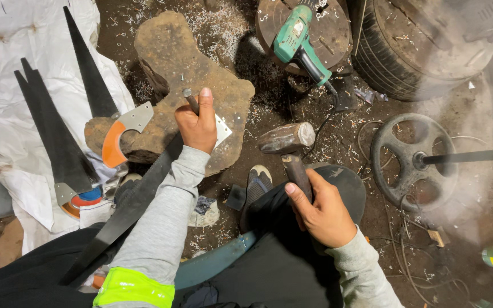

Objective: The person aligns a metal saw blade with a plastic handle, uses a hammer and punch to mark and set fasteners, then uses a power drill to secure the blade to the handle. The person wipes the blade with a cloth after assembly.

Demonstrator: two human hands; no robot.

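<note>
Left hand (199, 126) is gripping a punch (190, 100) upright on a saw blade (144, 194) lying across the wooden block (172, 63); right hand (322, 212) is clutching a hammer (288, 138), raised, not striking yet. Finished saws (58, 137) are lying on the white sheet (7, 68). No containers are showing.

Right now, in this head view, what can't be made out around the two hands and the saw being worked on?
- Punch tip: hidden behind the left hand.
- Metal plate on the stone block: mostly covered by that hand.
- Saw blade: its far end is hidden under the left forearm.
- Hammer handle: its lower part is wrapped by the right hand.
- Tyre: cut off by the top edge and hazed by smoke.
</note>
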